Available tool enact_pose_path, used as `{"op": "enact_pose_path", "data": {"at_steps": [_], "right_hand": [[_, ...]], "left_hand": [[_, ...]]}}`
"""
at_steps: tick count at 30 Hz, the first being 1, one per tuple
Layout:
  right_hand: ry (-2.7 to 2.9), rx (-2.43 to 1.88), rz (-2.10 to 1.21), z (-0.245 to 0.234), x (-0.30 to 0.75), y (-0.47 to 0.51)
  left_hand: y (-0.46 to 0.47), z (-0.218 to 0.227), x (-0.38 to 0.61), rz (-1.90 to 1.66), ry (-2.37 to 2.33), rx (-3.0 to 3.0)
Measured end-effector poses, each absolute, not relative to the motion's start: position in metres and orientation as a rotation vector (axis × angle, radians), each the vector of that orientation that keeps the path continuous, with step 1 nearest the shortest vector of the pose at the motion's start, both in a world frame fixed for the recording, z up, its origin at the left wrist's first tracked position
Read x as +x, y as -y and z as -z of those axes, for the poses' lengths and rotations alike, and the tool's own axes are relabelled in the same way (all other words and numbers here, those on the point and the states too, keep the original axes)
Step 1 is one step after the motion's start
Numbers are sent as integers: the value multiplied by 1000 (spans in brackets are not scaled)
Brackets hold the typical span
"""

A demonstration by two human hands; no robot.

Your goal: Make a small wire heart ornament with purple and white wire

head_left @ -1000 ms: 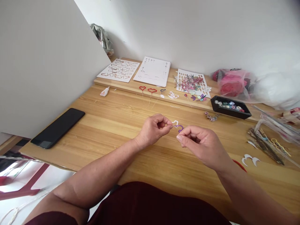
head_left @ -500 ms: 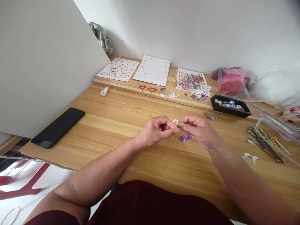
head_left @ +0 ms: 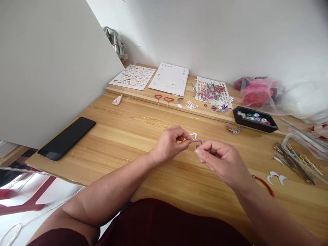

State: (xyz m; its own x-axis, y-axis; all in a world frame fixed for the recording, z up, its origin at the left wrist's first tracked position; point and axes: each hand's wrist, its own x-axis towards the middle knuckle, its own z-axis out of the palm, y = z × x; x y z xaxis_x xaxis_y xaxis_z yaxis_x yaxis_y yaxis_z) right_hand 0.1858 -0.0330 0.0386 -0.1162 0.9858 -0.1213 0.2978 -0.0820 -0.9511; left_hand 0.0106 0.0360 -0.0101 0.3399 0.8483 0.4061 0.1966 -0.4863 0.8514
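My left hand (head_left: 174, 141) is closed in a pinch on the end of a thin, wavy white paper cutout (head_left: 194, 135). A purple thread (head_left: 197, 141) curves out from the left fingertips and disappears behind the right ones. My right hand (head_left: 220, 160), lower and to the right, has thumb and forefinger pressed together at that purple strand. The fingers hide most of the strand. Both hands are above the wooden table, a small gap between them. Beside the right wrist lies a red-handled tool (head_left: 266, 186), partly covered by the forearm.
White cutout sheets (head_left: 169, 78) and red heart-shaped wire pieces (head_left: 168, 99) lie along the raised back ledge. A black tray (head_left: 255, 126) holds small coloured spools. At left are a phone (head_left: 67, 138) and glue bottle (head_left: 117, 99); at right, white crescents (head_left: 273, 174) and hairpins (head_left: 294, 160).
My right hand has drawn back from the left, toward me and slightly right. My left hand keeps its pinch nearly in place. The red-handled tool has come into sight.
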Motion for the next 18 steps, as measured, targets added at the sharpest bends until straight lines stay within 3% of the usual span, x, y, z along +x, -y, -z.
{"op": "enact_pose_path", "data": {"at_steps": [3,7,13,18], "right_hand": [[1577,-1418,-1127,-53,193,14],[1294,-1386,-1327,-41,201,-11],[888,-1286,-1694,-3,196,5],[1049,-1338,-1673,-5,181,31]], "left_hand": [[-33,6,10,-1085,-748,1954],[-29,2,9,-1041,-682,1832],[-33,6,12,-1113,-779,1507],[-36,11,14,-1189,-988,1506]]}}
